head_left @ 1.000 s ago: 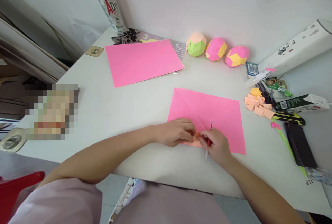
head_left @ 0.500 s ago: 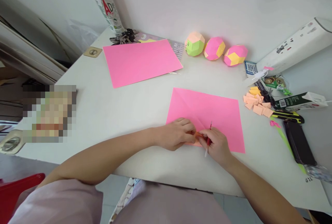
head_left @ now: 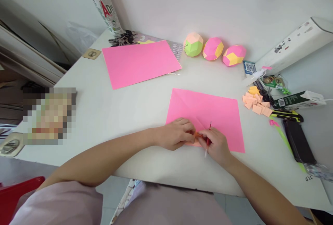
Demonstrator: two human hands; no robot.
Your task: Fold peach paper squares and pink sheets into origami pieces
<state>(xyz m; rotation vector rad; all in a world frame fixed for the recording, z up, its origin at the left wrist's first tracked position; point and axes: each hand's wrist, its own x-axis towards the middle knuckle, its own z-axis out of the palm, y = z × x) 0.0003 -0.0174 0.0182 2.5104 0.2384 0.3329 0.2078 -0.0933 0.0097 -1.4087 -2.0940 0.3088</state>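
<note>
A creased pink paper sheet (head_left: 208,112) lies on the white table (head_left: 125,110) in front of me. At its near edge my left hand (head_left: 177,134) and my right hand (head_left: 217,145) meet over a small orange folded paper piece (head_left: 197,139). Both hands are closed, pinching that piece between the fingertips. My right hand also grips a thin red and white pen (head_left: 208,139), which sticks up between its fingers. Most of the orange piece is hidden under the fingers.
A second pink sheet (head_left: 139,61) lies at the back left, keys (head_left: 123,38) and a tall can (head_left: 102,4) behind it. Three paper balls (head_left: 212,48) sit by the wall. On the right are orange folded pieces (head_left: 256,103), a utility knife (head_left: 286,115), a black phone (head_left: 299,141), and a carton (head_left: 299,100).
The hands stay together on the orange piece. Only the view has shifted slightly.
</note>
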